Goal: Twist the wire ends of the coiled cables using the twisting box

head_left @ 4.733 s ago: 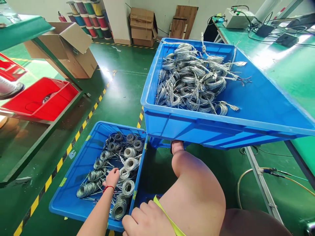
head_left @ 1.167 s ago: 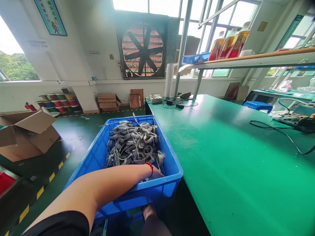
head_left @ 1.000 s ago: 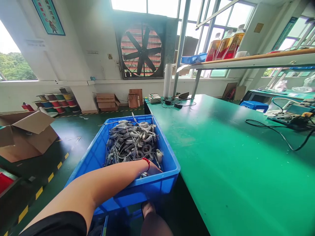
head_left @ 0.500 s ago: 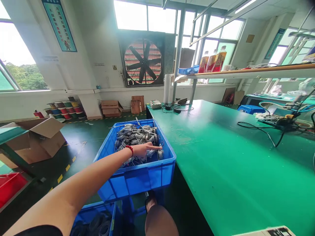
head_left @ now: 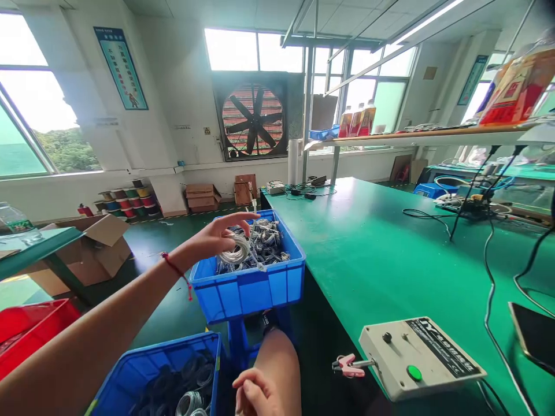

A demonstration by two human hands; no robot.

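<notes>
My left hand (head_left: pixel 217 234) is closed on a coiled pale cable (head_left: pixel 235 249), its plug end standing up near the fingertips. The coil is above a blue bin (head_left: pixel 247 292) heaped with coiled grey cables (head_left: pixel 264 237). Low in the view my right hand (head_left: pixel 255 392) rests by my bent leg, its fingers curled in and nothing visible in them. A second blue bin (head_left: pixel 130 361) stands lower left, with dark coils and a few pale coils (head_left: pixel 191 403) inside.
A green table (head_left: pixel 373 248) runs along the right. On its near edge lies a beige box with a green button (head_left: pixel 422 352) and a pink clip (head_left: pixel 349 365). A phone (head_left: pixel 535 335) and hanging cords are farther right. A red bin (head_left: pixel 39 329) stands left.
My left hand has lifted a coiled cable out of the upper blue bin, where it was reaching before. My right hand has come into view, and the view has tilted.
</notes>
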